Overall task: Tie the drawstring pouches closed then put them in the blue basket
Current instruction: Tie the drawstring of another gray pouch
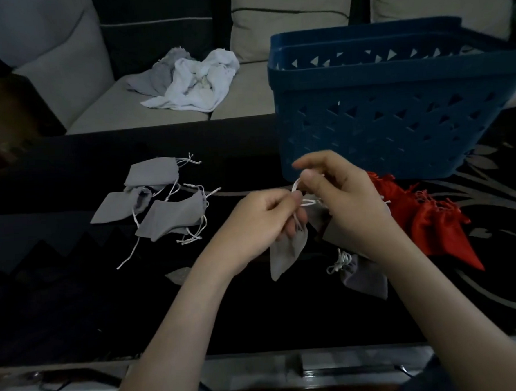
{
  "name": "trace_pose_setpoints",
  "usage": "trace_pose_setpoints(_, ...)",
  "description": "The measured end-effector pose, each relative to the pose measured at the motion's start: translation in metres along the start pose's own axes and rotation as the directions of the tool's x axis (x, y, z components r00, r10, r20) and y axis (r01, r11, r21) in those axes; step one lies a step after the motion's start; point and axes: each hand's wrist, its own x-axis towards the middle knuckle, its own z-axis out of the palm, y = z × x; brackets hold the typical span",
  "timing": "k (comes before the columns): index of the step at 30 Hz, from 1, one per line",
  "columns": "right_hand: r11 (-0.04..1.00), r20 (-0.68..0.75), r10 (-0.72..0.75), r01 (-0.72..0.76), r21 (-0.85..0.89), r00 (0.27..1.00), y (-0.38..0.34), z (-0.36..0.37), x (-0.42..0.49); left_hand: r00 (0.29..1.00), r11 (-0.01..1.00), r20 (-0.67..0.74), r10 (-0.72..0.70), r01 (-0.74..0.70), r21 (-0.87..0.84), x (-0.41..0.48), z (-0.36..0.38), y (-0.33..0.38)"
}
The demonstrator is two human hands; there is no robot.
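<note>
Drawstring (pixel 307 203) in white loops runs between both hands at the middle of the head view. The left hand (pixel 264 222), fingers curled, pinches the cord at the neck of a grey pouch (pixel 287 254). The right hand (pixel 341 202) pinches the loop's other side between thumb and fingers. The pouch hangs from the left hand, its long axis running from neck toward the near edge of the dark table (pixel 75 297). The blue basket (pixel 397 120) stands just beyond the hands, far right, so the right hand is nearer it. Loose grey pouches (pixel 167 216) lie left, red pouches (pixel 433 224) right.
</note>
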Motion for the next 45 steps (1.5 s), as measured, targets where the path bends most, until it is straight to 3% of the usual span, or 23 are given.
trace_pose_setpoints(5, 0.953, 0.133, 0.177, -0.203, 0.223, 0.975, 0.002, 0.006, -0.004, 0.991, 0.991, -0.130, -0.044, 0.027, -0.134, 0.003, -0.001, 0.002)
trace_pose_setpoints(9, 0.956, 0.220, 0.192, -0.233, 0.176, 0.956, 0.006, 0.013, -0.007, 0.969, 0.952, -0.209, -0.130, 0.063, -0.299, 0.005, -0.003, 0.005)
trace_pose_setpoints(15, 0.946, 0.290, 0.198, -0.260, 0.192, 0.936, 0.008, 0.008, -0.005, 0.965, 0.942, -0.206, -0.161, 0.088, -0.323, 0.005, -0.007, 0.006)
trace_pose_setpoints(21, 0.911, 0.305, 0.270, -0.345, 0.226, 0.913, 0.010, -0.002, -0.007, 0.991, 0.815, -0.076, -0.114, 0.050, -0.577, 0.010, -0.018, 0.002)
trace_pose_setpoints(26, 0.907, 0.175, 0.255, -0.298, 0.297, 0.951, 0.013, -0.011, -0.006, 0.999, 0.929, -0.036, -0.025, 0.010, -0.370, 0.006, -0.016, 0.002)
trace_pose_setpoints(30, 0.908, 0.124, 0.248, -0.275, 0.317, 0.961, 0.011, -0.017, -0.007, 0.978, 0.981, -0.166, 0.128, -0.149, -0.124, 0.007, -0.007, 0.000)
trace_pose_setpoints(33, 0.882, 0.140, 0.272, -0.305, 0.360, 0.952, 0.010, -0.019, -0.009, 0.913, 0.957, -0.288, 0.288, -0.262, 0.125, 0.012, 0.004, -0.004)
trace_pose_setpoints(36, 0.790, 0.217, 0.317, -0.384, 0.477, 0.923, 0.008, -0.021, -0.009, 0.839, 0.897, -0.349, 0.418, -0.320, 0.305, 0.013, 0.013, -0.005)
trace_pose_setpoints(40, 0.754, 0.243, 0.367, -0.440, 0.488, 0.898, 0.008, -0.016, -0.011, 0.822, 0.898, -0.366, 0.436, -0.372, 0.234, 0.013, 0.022, -0.003)
trace_pose_setpoints(45, 0.768, 0.151, 0.367, -0.391, 0.507, 0.918, 0.009, -0.016, -0.007, 0.843, 0.917, -0.361, 0.399, -0.372, 0.144, 0.018, 0.027, 0.004)
